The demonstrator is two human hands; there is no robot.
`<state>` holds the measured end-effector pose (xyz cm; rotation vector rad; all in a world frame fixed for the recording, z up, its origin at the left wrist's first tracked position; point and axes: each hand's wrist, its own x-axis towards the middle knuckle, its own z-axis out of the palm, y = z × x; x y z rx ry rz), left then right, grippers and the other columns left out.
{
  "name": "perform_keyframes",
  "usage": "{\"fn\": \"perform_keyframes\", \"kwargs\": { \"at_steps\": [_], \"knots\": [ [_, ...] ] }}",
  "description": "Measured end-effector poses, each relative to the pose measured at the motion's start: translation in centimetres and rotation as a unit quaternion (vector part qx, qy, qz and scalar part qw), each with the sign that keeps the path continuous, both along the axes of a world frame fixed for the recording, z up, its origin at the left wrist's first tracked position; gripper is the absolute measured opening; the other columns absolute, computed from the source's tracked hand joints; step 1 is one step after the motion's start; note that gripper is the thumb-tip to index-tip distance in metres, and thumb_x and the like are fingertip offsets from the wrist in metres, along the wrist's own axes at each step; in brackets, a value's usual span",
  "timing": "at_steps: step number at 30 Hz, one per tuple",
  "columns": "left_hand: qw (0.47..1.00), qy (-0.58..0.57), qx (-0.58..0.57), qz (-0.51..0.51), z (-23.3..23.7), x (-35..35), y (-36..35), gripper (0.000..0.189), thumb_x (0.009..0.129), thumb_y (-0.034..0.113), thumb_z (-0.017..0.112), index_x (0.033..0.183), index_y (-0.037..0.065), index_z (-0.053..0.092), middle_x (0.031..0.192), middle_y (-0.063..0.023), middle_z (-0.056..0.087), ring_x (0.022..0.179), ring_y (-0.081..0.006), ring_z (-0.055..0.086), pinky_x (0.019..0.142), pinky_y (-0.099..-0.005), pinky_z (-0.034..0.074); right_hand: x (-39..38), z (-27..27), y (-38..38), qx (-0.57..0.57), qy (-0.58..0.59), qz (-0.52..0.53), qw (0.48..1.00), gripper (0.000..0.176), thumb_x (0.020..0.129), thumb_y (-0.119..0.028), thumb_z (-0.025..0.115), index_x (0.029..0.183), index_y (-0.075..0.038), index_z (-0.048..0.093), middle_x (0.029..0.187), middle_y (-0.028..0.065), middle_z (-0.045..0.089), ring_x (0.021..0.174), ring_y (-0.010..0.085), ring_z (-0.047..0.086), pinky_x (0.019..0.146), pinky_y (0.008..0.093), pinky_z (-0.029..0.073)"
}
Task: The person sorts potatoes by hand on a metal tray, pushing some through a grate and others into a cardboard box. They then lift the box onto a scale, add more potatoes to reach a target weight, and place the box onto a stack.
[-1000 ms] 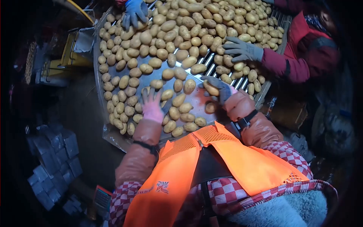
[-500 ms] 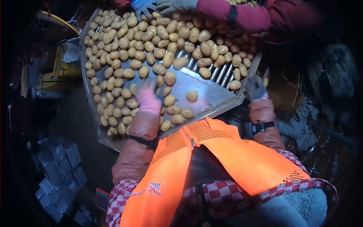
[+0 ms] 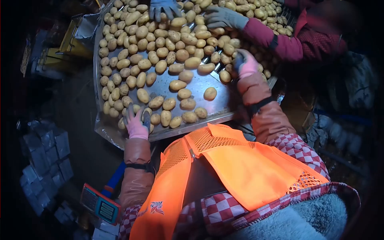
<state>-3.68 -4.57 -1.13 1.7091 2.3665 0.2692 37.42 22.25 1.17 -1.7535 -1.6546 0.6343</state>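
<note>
Many potatoes (image 3: pixel 192 62) cover a metal sorting table (image 3: pixel 203 83), whose bare sheet shows near my side. My left hand (image 3: pixel 137 123), in a pink and grey glove, lies with fingers spread over potatoes at the front left edge. Farther right, my right hand (image 3: pixel 247 65) reaches over the bar grate (image 3: pixel 218 64), its gloved fingers against potatoes there and partly hidden. Just left of that arm, a single potato (image 3: pixel 210 93) rests on the bare metal.
Across the table, another person's blue-gloved hand (image 3: pixel 165 8) and grey-gloved hand (image 3: pixel 226 18) are among the potatoes. A scale display (image 3: pixel 101 204) stands at lower left, by stacked pale blocks (image 3: pixel 46 144). Yellow machinery (image 3: pixel 64 54) is left of the table.
My left hand has moved left and toward me, to the front edge. My right hand has gone from the table's right rim onto the potatoes. The view has shifted, and potatoes have spread over the sheet.
</note>
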Motion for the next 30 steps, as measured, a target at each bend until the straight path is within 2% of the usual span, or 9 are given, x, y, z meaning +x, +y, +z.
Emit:
{"fn": "perform_keyframes", "kwargs": {
  "at_steps": [2, 10, 15, 19, 22, 24, 25, 27, 30],
  "knots": [
    [1.0, -0.017, 0.014, 0.019, 1.0, 0.1, -0.6, 0.037, 0.089, 0.038, 0.064, 0.12, 0.018, 0.069, 0.147, -0.0142, 0.042, 0.138, -0.0356, 0.036, 0.114, -0.0511, 0.027, 4.8, -0.7, 4.0, -0.098, -0.206, 0.006, 0.974, 0.039, 0.086, -0.023, 0.066, 0.124, -0.014, 0.064, 0.122, 0.0191, 0.064, 0.111, 0.0343, 0.062, 0.097, 0.0404, 0.05],
    [0.997, -0.026, 0.064, -0.04, 1.6, 4.7, 4.3, 0.043, 0.088, 0.036, 0.066, 0.126, 0.016, 0.063, 0.144, -0.0131, 0.046, 0.137, -0.0323, 0.039, 0.116, -0.0532, 0.021, 2.4, 0.1, 1.0, -0.223, -0.328, 0.067, 0.916, 0.061, 0.074, -0.034, 0.079, 0.13, -0.019, 0.058, 0.126, 0.0291, 0.053, 0.114, 0.0433, 0.058, 0.098, 0.0476, 0.049],
    [0.994, -0.041, 0.091, -0.037, -0.2, 2.7, 16.7, 0.05, 0.09, 0.043, 0.063, 0.136, 0.025, 0.056, 0.151, -0.0136, 0.04, 0.141, -0.0312, 0.035, 0.118, -0.0539, 0.019, 4.7, -5.7, 0.2, -0.069, -0.251, 0.117, 0.959, 0.043, 0.076, -0.015, 0.071, 0.118, -0.017, 0.063, 0.123, 0.019, 0.056, 0.106, 0.0409, 0.062, 0.094, 0.0453, 0.05],
    [0.997, -0.006, 0.071, 0.001, 1.3, 4.5, 20.6, 0.055, 0.088, 0.044, 0.065, 0.138, 0.022, 0.054, 0.146, -0.0188, 0.044, 0.137, -0.0445, 0.035, 0.111, -0.0556, 0.032, 8.2, -2.5, -4.4, -0.093, 0.167, 0.02, 0.981, 0.04, 0.079, -0.014, 0.071, 0.118, -0.009, 0.063, 0.107, 0.0123, 0.062, 0.086, 0.0271, 0.063, 0.074, 0.0364, 0.054],
    [0.994, 0.047, -0.068, -0.073, 2.4, 6.5, 17.4, 0.066, 0.087, 0.053, 0.063, 0.145, 0.029, 0.045, 0.149, -0.017, 0.041, 0.14, -0.0519, 0.024, 0.114, -0.0572, 0.028, 13.3, 1.7, -8.5, -0.132, 0.572, -0.158, 0.794, 0.034, 0.085, -0.012, 0.07, 0.117, -0.005, 0.062, 0.092, 0.0053, 0.063, 0.077, 0.0132, 0.059, 0.06, 0.0248, 0.049],
    [0.988, 0.04, -0.078, -0.124, 3.0, 7.3, 13.4, 0.066, 0.088, 0.046, 0.062, 0.148, 0.027, 0.042, 0.151, -0.0142, 0.038, 0.14, -0.0493, 0.027, 0.113, -0.0601, 0.025, 19.4, 0.1, -10.3, -0.037, 0.605, -0.22, 0.764, 0.037, 0.09, -0.017, 0.067, 0.123, -0.004, 0.058, 0.097, 0.0061, 0.062, 0.075, 0.0156, 0.06, 0.064, 0.0261, 0.051],
    [0.978, 0.047, -0.091, -0.182, 2.0, 6.2, 11.2, 0.064, 0.088, 0.035, 0.064, 0.148, 0.026, 0.042, 0.15, -0.014, 0.039, 0.139, -0.0454, 0.032, 0.112, -0.0623, 0.024, 23.9, -3.1, -11.0, 0.024, 0.375, -0.177, 0.91, 0.04, 0.092, -0.022, 0.065, 0.126, -0.005, 0.055, 0.101, 0.007, 0.062, 0.079, 0.0163, 0.06, 0.068, 0.0283, 0.052],
    [0.982, -0.004, -0.085, -0.171, 1.9, 5.9, 7.9, 0.06, 0.085, 0.022, 0.066, 0.143, 0.025, 0.049, 0.15, -0.0146, 0.039, 0.138, -0.037, 0.037, 0.112, -0.0562, 0.028, 27.6, -4.5, -11.8, 0.009, 0.158, -0.191, 0.969, 0.045, 0.095, -0.026, 0.062, 0.134, -0.007, 0.051, 0.111, 0.0097, 0.061, 0.089, 0.0174, 0.061, 0.073, 0.0292, 0.053],
    [0.995, -0.047, -0.073, -0.052, 1.9, 5.9, 5.9, 0.055, 0.083, 0.019, 0.066, 0.136, 0.023, 0.056, 0.149, -0.0147, 0.04, 0.138, -0.0324, 0.038, 0.111, -0.054, 0.029, 25.0, -1.4, -10.9, -0.03, 0.344, -0.409, 0.845, 0.049, 0.095, -0.02, 0.062, 0.139, -0.007, 0.048, 0.117, 0.0093, 0.059, 0.1, 0.015, 0.056, 0.08, 0.0333, 0.052]
  ]
}}
